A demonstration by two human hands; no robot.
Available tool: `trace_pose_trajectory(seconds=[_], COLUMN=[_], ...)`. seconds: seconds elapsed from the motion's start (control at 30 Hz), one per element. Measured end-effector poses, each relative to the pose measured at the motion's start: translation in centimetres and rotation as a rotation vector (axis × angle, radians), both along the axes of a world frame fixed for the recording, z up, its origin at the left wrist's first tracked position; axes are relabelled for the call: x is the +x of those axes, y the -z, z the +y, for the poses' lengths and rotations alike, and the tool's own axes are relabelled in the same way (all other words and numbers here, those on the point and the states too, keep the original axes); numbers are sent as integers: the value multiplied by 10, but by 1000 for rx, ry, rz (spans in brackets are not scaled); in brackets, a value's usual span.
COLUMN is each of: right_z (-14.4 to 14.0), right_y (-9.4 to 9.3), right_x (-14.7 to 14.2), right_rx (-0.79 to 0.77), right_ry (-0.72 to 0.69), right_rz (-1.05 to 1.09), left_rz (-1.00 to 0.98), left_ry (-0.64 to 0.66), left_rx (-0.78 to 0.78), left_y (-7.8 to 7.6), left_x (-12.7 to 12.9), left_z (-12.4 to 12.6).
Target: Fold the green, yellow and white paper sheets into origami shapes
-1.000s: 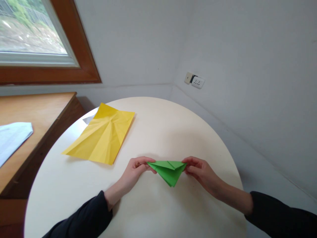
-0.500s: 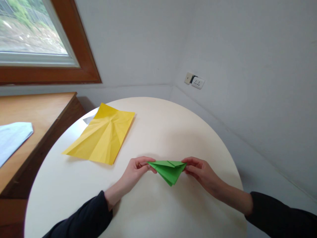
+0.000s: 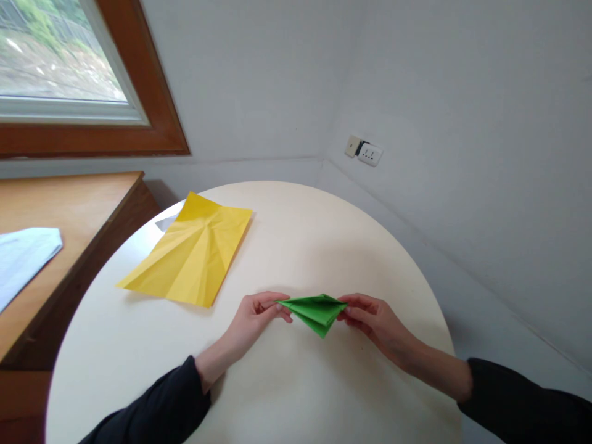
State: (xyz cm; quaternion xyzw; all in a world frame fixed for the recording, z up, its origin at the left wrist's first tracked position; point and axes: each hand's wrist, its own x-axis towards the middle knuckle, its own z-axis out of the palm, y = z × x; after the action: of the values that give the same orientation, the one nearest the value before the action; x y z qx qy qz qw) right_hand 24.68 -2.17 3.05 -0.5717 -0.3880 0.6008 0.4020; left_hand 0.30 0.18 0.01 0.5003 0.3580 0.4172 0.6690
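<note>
A round white table (image 3: 277,394) carries a creased yellow sheet (image 3: 192,253) at its far left. Near the middle, the folded green paper (image 3: 315,310) lies with its long axis left-right, tip pointing toward the person, seemingly lifted slightly. The left hand (image 3: 254,320) and right hand (image 3: 374,320) pinch its opposite corners.

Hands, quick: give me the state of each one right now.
Left hand: closed, pinching the left corner of the folded green paper.
Right hand: closed, pinching the right corner of the same paper.
</note>
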Motion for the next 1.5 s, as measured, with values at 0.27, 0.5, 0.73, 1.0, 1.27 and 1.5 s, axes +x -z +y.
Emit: trace_pose_trajectory(seconds=[0.27, 0.5, 0.73, 1.0, 1.27, 1.5], right_z=[2, 2, 2, 1, -1, 1], right_y=[0, -2, -7, -4, -4, -7], right_x=[1, 0, 2, 13, 23, 24], right_rx=[-2, 2, 29, 31, 14, 12], right_ry=[-9, -5, 1, 50, 80, 36], right_rz=[2, -7, -31, -25, -25, -51], left_rz=[-8, 70, 249, 311, 694, 958], left_ry=[9, -51, -96, -102, -94, -45], left_rx=[9, 34, 176, 320, 713, 959], left_y=[-4, -6, 3, 4, -3, -6], left_x=[1, 3, 10, 31, 54, 63], left_z=[1, 0, 4, 11, 15, 13])
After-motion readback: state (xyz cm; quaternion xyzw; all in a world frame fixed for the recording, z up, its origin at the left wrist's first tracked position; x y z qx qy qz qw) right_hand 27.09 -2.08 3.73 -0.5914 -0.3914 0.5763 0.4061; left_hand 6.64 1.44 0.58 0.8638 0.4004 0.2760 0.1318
